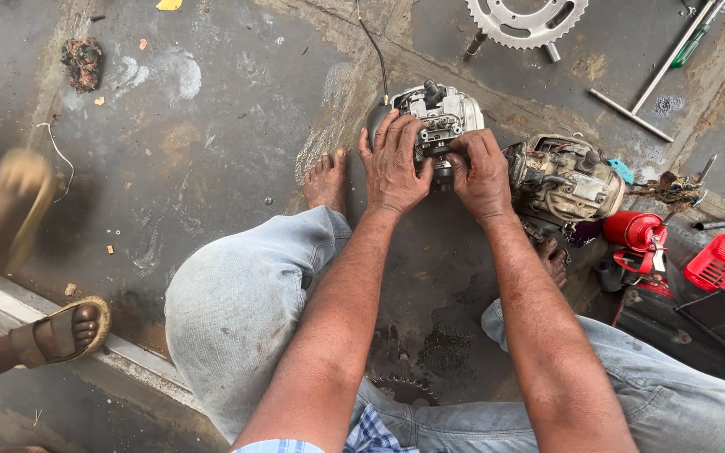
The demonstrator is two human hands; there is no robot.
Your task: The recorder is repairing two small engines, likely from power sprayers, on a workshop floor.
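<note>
Squatting on the stained concrete floor (211,151), the person steadies a grey engine cylinder head (442,113) far from the knees. Left hand (394,164) and right hand (482,174) clamp it, fingers (406,134) closed around it, bracing it. Right: second engine block (562,178), sprocket (527,20).

No packages, labels, signs or screens in view

Stained, oily concrete floor (211,151), cracked and patchy. On it: silver engine part (442,113) at centre; grimy second engine part (564,180) just beside, to right. Toothed sprocket (526,18) at top edge. Long metal rod (673,59) and green-handled screwdriver (698,42) top right. Dirty rag (83,60) top left. Red oil can (635,231) and red plastic tray (719,268) at right.
</note>
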